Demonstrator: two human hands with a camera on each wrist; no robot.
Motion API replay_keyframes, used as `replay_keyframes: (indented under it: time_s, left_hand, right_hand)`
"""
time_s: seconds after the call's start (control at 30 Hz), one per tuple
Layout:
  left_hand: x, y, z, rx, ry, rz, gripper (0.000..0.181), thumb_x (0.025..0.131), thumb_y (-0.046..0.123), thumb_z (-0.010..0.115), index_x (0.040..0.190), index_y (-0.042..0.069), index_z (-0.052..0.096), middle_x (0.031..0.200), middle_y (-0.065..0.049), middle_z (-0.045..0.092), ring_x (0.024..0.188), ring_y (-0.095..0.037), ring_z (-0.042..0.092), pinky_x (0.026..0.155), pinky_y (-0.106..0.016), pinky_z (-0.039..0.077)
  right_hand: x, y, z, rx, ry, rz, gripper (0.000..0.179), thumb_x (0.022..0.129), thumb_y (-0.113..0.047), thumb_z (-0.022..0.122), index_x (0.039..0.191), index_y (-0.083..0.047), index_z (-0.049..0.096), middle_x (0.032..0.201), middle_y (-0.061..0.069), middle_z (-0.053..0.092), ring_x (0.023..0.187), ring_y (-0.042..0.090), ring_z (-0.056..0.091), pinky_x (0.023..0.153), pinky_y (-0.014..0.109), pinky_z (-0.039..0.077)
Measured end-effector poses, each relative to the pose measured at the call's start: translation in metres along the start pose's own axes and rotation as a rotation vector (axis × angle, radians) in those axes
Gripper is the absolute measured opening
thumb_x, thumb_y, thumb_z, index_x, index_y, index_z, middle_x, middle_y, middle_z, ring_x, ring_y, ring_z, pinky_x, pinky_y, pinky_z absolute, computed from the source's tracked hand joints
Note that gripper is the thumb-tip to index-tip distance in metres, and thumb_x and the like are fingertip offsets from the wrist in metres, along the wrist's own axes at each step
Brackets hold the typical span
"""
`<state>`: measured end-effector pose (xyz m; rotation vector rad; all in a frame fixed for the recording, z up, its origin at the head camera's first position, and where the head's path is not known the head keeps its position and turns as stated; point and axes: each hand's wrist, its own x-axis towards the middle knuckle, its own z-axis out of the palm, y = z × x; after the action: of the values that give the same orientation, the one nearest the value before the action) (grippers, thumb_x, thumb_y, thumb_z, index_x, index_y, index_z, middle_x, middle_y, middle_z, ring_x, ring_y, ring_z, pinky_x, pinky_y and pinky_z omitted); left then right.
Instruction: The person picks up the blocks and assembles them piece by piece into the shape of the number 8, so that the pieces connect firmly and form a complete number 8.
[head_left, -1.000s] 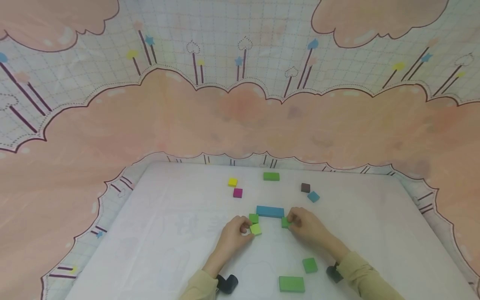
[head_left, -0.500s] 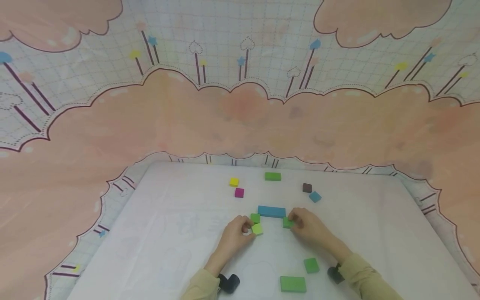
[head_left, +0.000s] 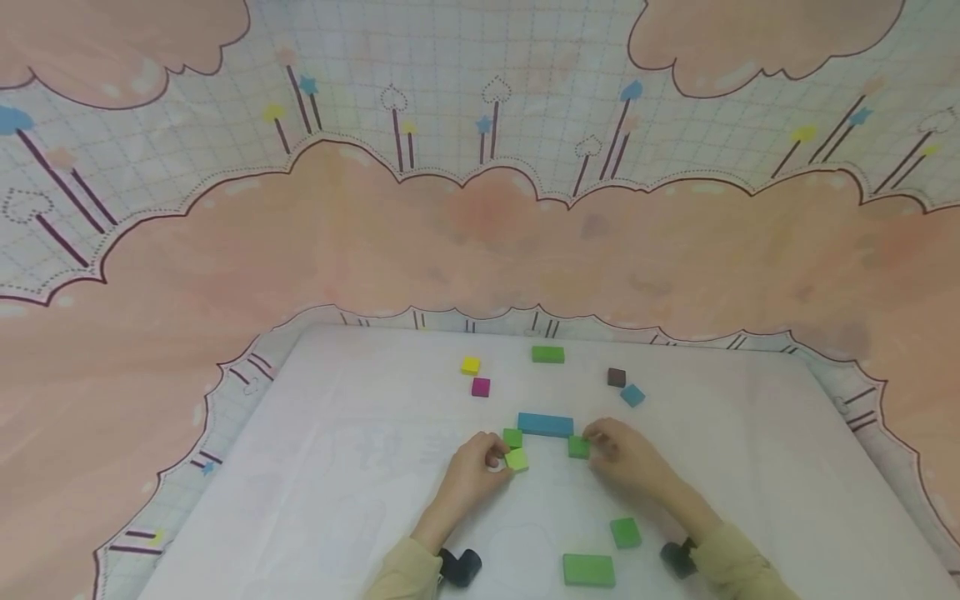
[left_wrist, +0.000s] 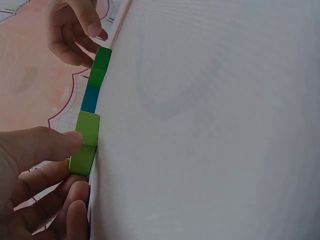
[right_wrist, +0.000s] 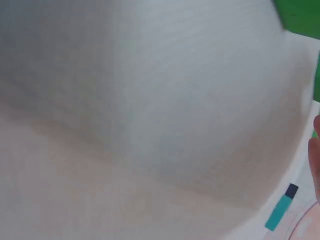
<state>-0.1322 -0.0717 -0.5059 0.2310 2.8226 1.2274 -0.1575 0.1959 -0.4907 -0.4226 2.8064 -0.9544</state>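
Observation:
My left hand (head_left: 468, 471) pinches a lime-green block (head_left: 517, 460) just in front of a green block (head_left: 512, 437). In the left wrist view, the thumb lies against the near end of the lime block (left_wrist: 84, 150), with fingers on its other side. A long blue block (head_left: 546, 425) stretches between that green block and a second green block (head_left: 578, 447) on the right. Beside this second block is my right hand (head_left: 628, 457), its fingers loosely bent and apart from the block in the left wrist view. The right wrist view catches only its fingertips (right_wrist: 315, 160).
Farther back on the white table (head_left: 360, 500) lie yellow (head_left: 470, 366), magenta (head_left: 481, 387), long green (head_left: 548, 355), dark brown (head_left: 617, 377) and small blue (head_left: 632, 395) blocks. Nearer me are a square green block (head_left: 626, 532) and a green rectangular block (head_left: 588, 571).
My right hand has let go of the right green block and drawn slightly to the right. The left hand keeps its pinch on the lime-green block. The head view has shifted a little.

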Motion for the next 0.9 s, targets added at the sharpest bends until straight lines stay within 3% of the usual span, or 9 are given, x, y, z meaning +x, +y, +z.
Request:
replay_keyframes:
  time_s: [0.3,0.9]
  left_hand:
    - [-0.001,0.000,0.000,-0.006,-0.004,-0.013,0.023,0.079,0.013,0.076,0.100,0.011,0.065,0.092,-0.001,0.063,0.081,-0.010,0.054,0.070,-0.020,0.049]
    - [0.000,0.001,0.000,-0.020,0.002,-0.012,0.023,0.080,0.014,0.075,0.100,0.011,0.065,0.092,0.001,0.063,0.080,-0.009,0.053,0.069,-0.019,0.048]
  right_hand:
    - [-0.015,-0.013,-0.013,0.034,-0.009,0.116,0.030,0.087,-0.016,0.066,0.117,-0.017,0.062,0.114,0.000,0.065,0.107,0.020,0.059,0.093,0.043,0.052]
    - [-0.038,-0.031,-0.027,-0.001,0.014,0.144,0.028,0.087,-0.018,0.068,0.115,-0.018,0.064,0.116,0.000,0.066,0.109,0.022,0.059,0.092,0.046,0.052]
